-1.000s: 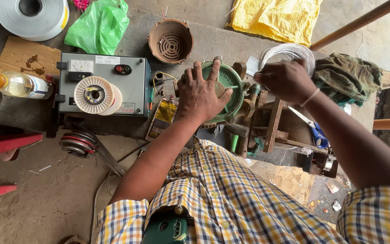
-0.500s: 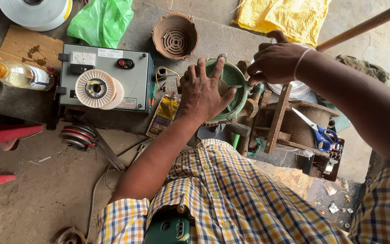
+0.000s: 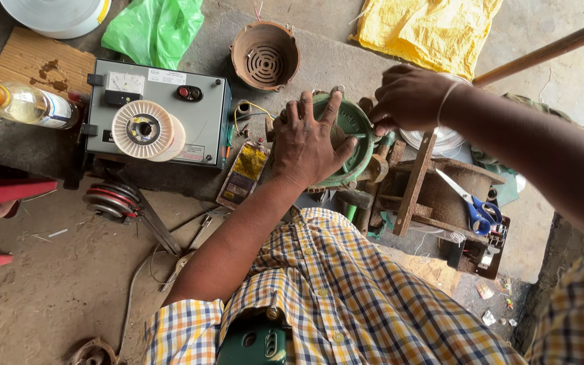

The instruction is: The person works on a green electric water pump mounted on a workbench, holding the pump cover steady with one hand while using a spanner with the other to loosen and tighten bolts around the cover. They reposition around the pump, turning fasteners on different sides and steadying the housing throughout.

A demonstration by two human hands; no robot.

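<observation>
A green cast wheel [image 3: 357, 128] of a hand-cranked machine stands on a rusty wooden frame [image 3: 414, 184] in front of me. My left hand [image 3: 309, 145] lies flat on the wheel's face with its fingers spread. My right hand [image 3: 410, 98] is closed around the crank handle at the wheel's right rim. A white coil of wire [image 3: 444, 142] lies partly hidden under my right wrist.
A grey metal box [image 3: 201, 128] with a dial and a white spool [image 3: 144, 130] sits to the left. Around it are a bottle [image 3: 28, 105], a rusty slotted bowl [image 3: 265, 54], a green bag [image 3: 153, 27] and a yellow cloth [image 3: 434, 30]. Blue scissors [image 3: 478, 206] lie on the frame.
My right hand has come left from the white coil and closed on the wheel's crank handle. My left hand has stayed on the wheel.
</observation>
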